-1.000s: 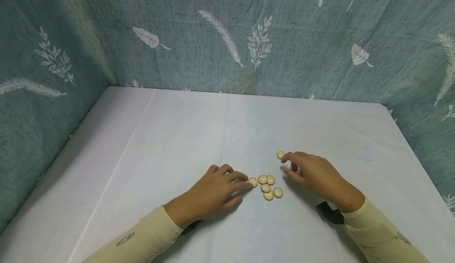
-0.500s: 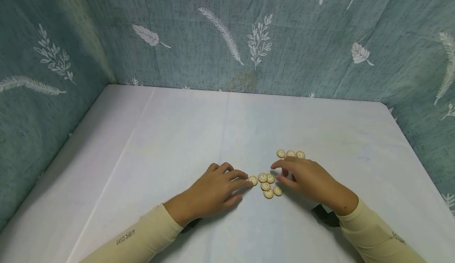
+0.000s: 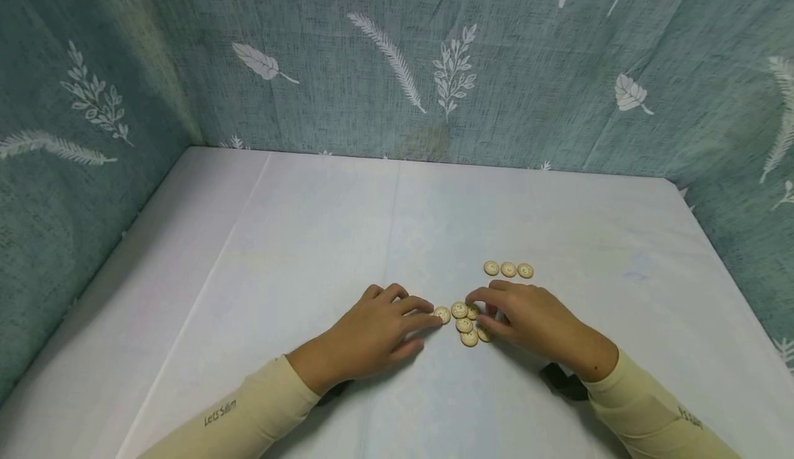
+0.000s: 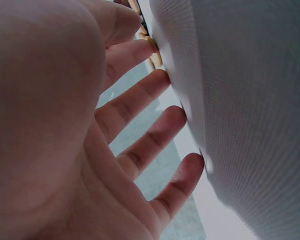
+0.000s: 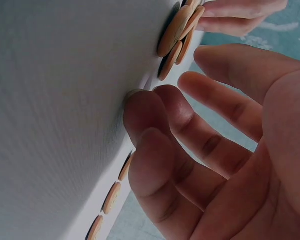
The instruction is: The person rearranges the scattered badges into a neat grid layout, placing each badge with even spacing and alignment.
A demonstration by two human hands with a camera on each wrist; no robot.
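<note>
Several pale wooden buttons lie in a small overlapping cluster [image 3: 464, 325] on the white-covered table. My left hand [image 3: 372, 342] rests just left of it, fingers loosely spread, with a fingertip at a single button [image 3: 442, 315]. In the left wrist view the fingertips [image 4: 176, 115] touch the cloth. My right hand [image 3: 533, 321] reaches over the cluster's right side, thumb and index finger apart and partly hiding two buttons. The right wrist view has nothing between that thumb and index finger; the other fingers [image 5: 150, 160] are bent toward the cloth.
Behind the right hand, three buttons [image 3: 509, 269] lie in a short row. White cloth [image 3: 298, 238] covers the table. Green leaf-patterned fabric [image 3: 347, 100] hangs at the table's back and sides.
My right hand has moved left and toward me, from the button row to the cluster. All three row buttons are now uncovered. The left hand has stayed in place.
</note>
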